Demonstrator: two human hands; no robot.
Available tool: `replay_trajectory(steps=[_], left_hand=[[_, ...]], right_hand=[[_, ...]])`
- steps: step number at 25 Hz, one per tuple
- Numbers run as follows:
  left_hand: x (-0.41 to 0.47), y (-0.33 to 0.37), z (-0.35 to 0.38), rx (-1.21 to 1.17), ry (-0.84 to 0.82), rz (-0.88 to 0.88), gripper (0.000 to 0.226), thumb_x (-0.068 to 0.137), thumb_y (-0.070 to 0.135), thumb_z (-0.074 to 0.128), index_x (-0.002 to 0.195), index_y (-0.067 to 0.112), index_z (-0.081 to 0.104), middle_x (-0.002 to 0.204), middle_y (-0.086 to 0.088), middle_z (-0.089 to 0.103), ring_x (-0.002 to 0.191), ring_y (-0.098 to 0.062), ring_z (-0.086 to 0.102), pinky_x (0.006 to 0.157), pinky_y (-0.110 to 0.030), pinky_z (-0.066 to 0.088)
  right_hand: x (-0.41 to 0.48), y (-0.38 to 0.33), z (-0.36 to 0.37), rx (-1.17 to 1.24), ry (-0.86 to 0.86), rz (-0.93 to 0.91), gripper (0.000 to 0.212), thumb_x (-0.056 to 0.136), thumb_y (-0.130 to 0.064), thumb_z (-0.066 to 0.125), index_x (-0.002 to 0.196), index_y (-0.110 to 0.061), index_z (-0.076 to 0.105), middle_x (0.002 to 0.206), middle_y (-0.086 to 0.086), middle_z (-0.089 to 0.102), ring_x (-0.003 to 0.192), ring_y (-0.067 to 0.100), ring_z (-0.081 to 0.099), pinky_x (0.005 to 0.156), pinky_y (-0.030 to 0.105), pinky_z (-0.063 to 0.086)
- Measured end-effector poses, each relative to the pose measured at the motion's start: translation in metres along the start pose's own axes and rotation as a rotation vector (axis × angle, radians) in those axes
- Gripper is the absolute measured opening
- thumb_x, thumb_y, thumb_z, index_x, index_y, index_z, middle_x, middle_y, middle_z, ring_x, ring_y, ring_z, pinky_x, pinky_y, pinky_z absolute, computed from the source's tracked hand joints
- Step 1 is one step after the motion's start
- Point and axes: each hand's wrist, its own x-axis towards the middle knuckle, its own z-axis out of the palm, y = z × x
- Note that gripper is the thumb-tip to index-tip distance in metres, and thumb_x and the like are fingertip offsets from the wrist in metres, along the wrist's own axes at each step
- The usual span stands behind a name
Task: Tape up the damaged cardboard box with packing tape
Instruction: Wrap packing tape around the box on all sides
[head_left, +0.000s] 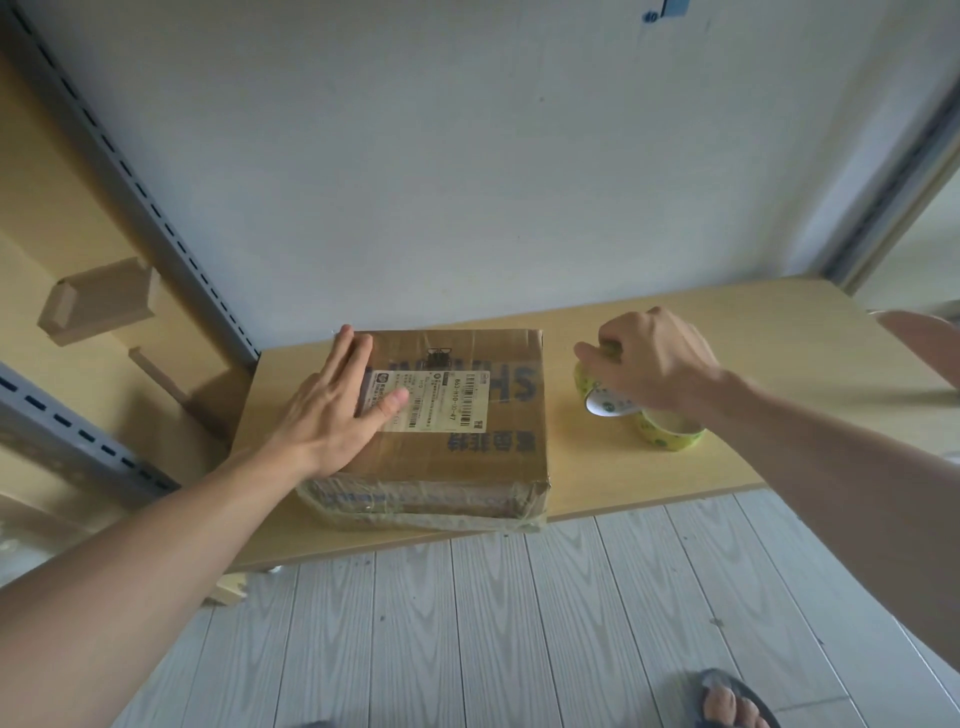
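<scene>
1. One foot (727, 699) in a dark sandal stands on the grey plank floor (519, 623), nearer than the cardboard box (467, 467) and to its right.
2. The cardboard box rests flat on the light wooden table (753, 322), with its near side close to the table's front edge. Wrinkled clear tape covers that near side, and the near right corner is crushed.
3. A white shipping label (447, 400) with barcodes sits on the top face of the box, left of blue printed characters.
4. The left hand (332, 410) lies flat on the box top. Its fingers are straight, its thumb is on the label, and it grasps nothing.
5. The right hand (654, 358) is to the right of the box, fingers curled over a yellow-green roll of packing tape (586, 382). The roll is tilted, with its white core facing the viewer.
6. A second tape roll (667, 436) lies flat on the table, just right of the held roll. Whether the two rolls touch cannot be determined.
7. Behind the box stands a pale wall (467, 156). Left of the box, a slotted grey rail (156, 208) runs diagonally. A small carton (98, 301) sits further left.
</scene>
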Motion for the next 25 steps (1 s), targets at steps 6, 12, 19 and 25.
replay_trajectory(steps=[6, 12, 19, 25], left_hand=[[-0.001, 0.003, 0.001, -0.012, 0.025, -0.008, 0.07, 0.105, 0.053, 0.025, 0.162, 0.024, -0.004, 0.167, 0.007, -0.022, 0.155, -0.012, -0.001, 0.124, -0.037, 0.008], [0.001, 0.007, 0.0, -0.132, 0.014, -0.092, 0.077, 0.105, 0.053, 0.033, 0.161, 0.026, -0.011, 0.166, 0.005, -0.027, 0.151, -0.009, -0.007, 0.122, -0.038, 0.008], [0.009, -0.007, -0.001, -0.489, 0.129, -0.575, 0.065, 0.104, 0.06, 0.032, 0.112, 0.004, 0.064, 0.101, -0.015, 0.064, 0.083, -0.031, 0.059, 0.074, -0.037, 0.046], [-0.004, -0.007, -0.002, -0.803, 0.213, -0.648, 0.052, 0.107, 0.051, 0.034, 0.091, 0.012, 0.063, 0.073, -0.005, 0.067, 0.059, -0.014, 0.058, 0.046, -0.02, 0.047]], right_hand=[[-0.01, 0.004, 0.011, 0.01, 0.015, 0.046, 0.052, 0.091, -0.044, 0.057, 0.054, -0.009, 0.048, 0.048, 0.002, 0.045, 0.047, 0.024, 0.038, 0.047, 0.024, 0.025], [-0.027, 0.002, 0.06, 0.268, -0.192, 0.19, 0.058, 0.1, -0.055, 0.039, 0.059, -0.014, 0.04, 0.055, 0.0, 0.04, 0.051, 0.019, 0.039, 0.051, 0.03, 0.028], [-0.025, 0.006, 0.064, 0.529, -0.096, 0.236, 0.054, 0.099, -0.053, 0.048, 0.061, -0.015, 0.042, 0.057, 0.0, 0.039, 0.051, 0.014, 0.034, 0.052, 0.03, 0.026], [0.002, -0.023, 0.006, 0.921, 0.174, 0.291, 0.047, 0.102, -0.04, 0.048, 0.064, -0.013, 0.049, 0.054, -0.002, 0.045, 0.057, 0.015, 0.04, 0.056, 0.029, 0.031]])
